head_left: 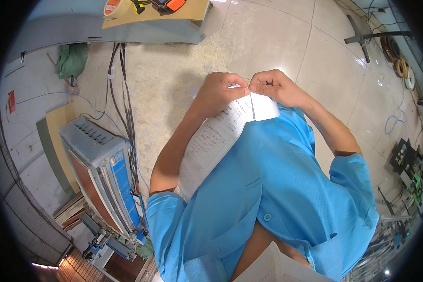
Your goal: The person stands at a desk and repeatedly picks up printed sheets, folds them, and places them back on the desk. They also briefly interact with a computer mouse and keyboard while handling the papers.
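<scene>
A long white sheet of paper [214, 136] with printed lines hangs in front of my blue shirt. My left hand [218, 94] is closed in a pinch on its upper edge. Close beside it, my right hand [278, 88] pinches a smaller blank white piece of paper [265, 108]. A narrow dark slit runs between the two papers, up to where my fingertips almost meet. Whether they still join at the top is hidden by my fingers. The long sheet's lower end reaches down beside my left forearm.
Ahead stands a grey machine body with a tan board [150, 19] holding tape and tools. Dark cables [122, 94] run along the floor to the left, near a grey cabinet [91, 136]. A black stand [362, 36] and tape rolls [400, 67] are at far right.
</scene>
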`<state>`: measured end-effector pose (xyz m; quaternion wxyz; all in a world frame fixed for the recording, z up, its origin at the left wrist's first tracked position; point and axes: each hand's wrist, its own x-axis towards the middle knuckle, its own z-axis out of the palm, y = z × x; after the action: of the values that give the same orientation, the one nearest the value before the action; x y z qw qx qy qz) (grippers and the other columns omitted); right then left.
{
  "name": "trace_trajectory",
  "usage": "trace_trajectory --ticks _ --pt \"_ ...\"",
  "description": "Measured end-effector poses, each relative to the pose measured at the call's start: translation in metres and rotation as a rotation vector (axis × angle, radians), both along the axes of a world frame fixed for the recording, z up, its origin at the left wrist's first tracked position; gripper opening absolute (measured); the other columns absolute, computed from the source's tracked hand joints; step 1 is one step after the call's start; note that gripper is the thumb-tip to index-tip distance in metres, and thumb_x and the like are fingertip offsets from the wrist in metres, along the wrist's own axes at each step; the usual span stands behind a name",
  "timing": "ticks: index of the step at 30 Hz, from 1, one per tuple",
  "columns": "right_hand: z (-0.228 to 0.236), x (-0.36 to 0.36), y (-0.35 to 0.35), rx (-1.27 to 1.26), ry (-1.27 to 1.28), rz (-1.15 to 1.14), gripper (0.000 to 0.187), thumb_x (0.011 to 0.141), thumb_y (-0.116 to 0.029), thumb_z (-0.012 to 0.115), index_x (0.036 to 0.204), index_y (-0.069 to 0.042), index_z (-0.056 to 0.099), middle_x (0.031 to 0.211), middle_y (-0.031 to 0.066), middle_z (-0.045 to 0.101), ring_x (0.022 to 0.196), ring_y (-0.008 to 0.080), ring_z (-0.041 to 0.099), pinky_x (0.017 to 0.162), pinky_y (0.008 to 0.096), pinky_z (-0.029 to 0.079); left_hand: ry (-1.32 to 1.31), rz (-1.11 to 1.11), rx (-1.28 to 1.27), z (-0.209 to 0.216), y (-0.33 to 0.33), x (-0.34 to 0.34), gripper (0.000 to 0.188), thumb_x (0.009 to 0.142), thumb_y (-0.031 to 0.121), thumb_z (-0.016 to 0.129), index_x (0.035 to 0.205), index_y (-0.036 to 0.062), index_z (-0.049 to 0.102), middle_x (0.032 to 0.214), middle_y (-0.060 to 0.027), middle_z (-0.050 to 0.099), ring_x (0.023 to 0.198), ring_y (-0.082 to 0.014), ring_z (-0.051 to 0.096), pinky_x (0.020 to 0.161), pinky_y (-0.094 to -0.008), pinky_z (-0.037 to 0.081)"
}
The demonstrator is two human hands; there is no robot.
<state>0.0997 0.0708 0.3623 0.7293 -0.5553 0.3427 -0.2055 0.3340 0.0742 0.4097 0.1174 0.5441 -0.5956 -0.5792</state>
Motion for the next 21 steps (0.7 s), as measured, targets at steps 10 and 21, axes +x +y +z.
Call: trace_trajectory --ticks 10,21 --pt "-0.010 0.005 -0.002 0.130 -0.023 -0.084 0.019 0.104 -0.015 0.064 0.093 -0.004 0.073 0.079 -0.0015 0.069 0.071 0.0056 0.057 0.064 0.0258 0.045 0.059 0.190 -0.054 -0.015 0.014 -0.008 0.019 0.090 0.017 0.074 0.095 -0.0003 0.078 0.082 -0.0054 0.075 0.076 -0.0099 0.066 0.069 -0.0257 0.051" --pt "-0.019 -0.027 -0.047 -0.233 0.215 -0.229 0.021 0.104 -0.021 0.063 0.098 -0.002 0.071 0.078 0.0036 0.066 0.071 0.0111 0.057 0.066 0.0295 0.048 -0.017 0.333 0.001 -0.026 0.014 0.022 0.025 0.090 0.016 0.075 0.106 -0.0024 0.077 0.089 -0.0088 0.076 0.078 -0.0148 0.070 0.070 -0.0281 0.054"
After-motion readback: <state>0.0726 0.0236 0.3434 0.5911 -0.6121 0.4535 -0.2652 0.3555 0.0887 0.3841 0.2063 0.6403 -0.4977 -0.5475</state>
